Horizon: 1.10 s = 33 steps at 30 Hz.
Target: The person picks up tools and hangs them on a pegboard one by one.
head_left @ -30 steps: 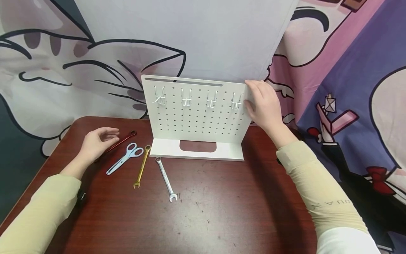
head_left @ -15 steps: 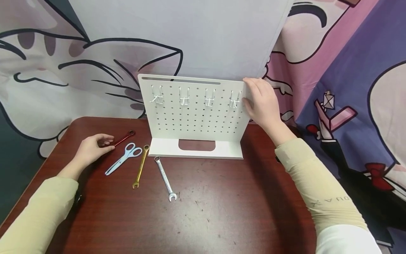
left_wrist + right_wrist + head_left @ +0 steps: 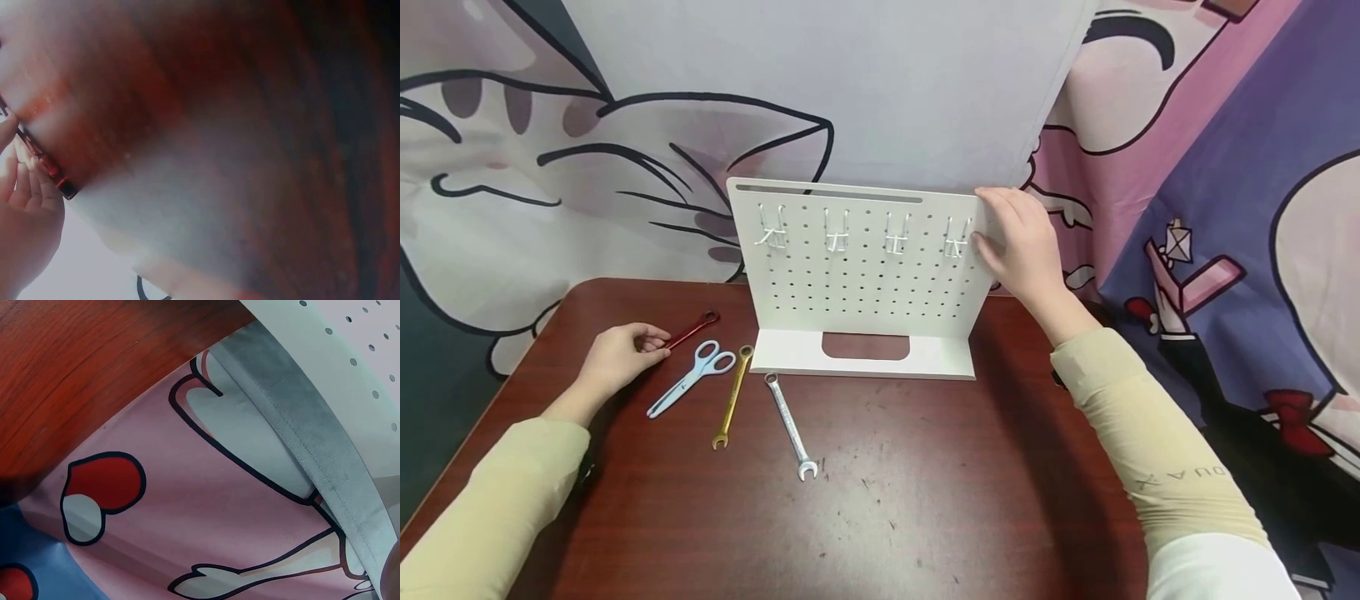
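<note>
My left hand [image 3: 619, 357] pinches the lower part of a red wrench [image 3: 691, 328] at the table's left side. In the left wrist view the wrench [image 3: 49, 165] runs between thumb and fingers; its far end is cut off. A white pegboard [image 3: 865, 279] stands upright on its foot at the back, with several white wire hooks [image 3: 895, 237] along its upper part. My right hand [image 3: 1021, 242] grips the pegboard's upper right edge, its thumb on the front. Right of the left hand lie light blue scissors [image 3: 694, 377], a gold wrench [image 3: 733, 398] and a silver wrench [image 3: 792, 427].
The dark red-brown table [image 3: 925, 483] carries everything and ends at a rounded back left corner. Printed cartoon cloth [image 3: 925, 83] hangs close behind the pegboard and along the right side. The pegboard's foot has a wide cut-out.
My left hand has come down onto the red wrench and its fingers have closed on it. My right hand has stayed on the pegboard's edge. The head view has shifted slightly.
</note>
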Tool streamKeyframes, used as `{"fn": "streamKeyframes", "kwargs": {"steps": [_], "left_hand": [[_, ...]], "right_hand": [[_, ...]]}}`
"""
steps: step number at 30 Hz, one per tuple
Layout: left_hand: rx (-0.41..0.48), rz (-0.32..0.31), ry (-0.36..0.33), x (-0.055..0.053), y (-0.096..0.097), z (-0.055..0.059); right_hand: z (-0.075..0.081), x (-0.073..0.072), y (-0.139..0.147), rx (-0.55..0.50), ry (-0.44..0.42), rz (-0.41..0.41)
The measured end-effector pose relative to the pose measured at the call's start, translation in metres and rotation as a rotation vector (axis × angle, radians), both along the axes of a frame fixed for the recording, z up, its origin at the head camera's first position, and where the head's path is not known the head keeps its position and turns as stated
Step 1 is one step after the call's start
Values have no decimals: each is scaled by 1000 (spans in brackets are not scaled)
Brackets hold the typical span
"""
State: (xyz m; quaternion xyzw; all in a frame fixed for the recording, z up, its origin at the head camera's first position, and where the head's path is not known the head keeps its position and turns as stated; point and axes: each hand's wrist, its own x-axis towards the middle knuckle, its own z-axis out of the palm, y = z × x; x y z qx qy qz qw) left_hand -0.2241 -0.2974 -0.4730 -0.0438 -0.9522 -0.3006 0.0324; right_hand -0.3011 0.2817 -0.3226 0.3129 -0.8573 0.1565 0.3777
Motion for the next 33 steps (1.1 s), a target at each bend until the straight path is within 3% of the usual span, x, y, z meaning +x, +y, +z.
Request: {"fn": "streamKeyframes", "kwargs": {"steps": [9,15,20,27,33], "left_hand": [[-38,-16,-46,-3,-1,7],[-23,-43,-150,-5,-4,13],[-1,-28,-218,-3,-6,16],[1,0,-208,8,-3,18],[34,32,-147,17,0,19]], "right_hand": [[-2,0,-2,-30,12,1],[-3,0,-4,-26,27,-1],[-3,0,-4,-24,41,-8],[-3,-1,-4,-21,40,-4],[-4,-1,-3,-25,30,-10]]}}
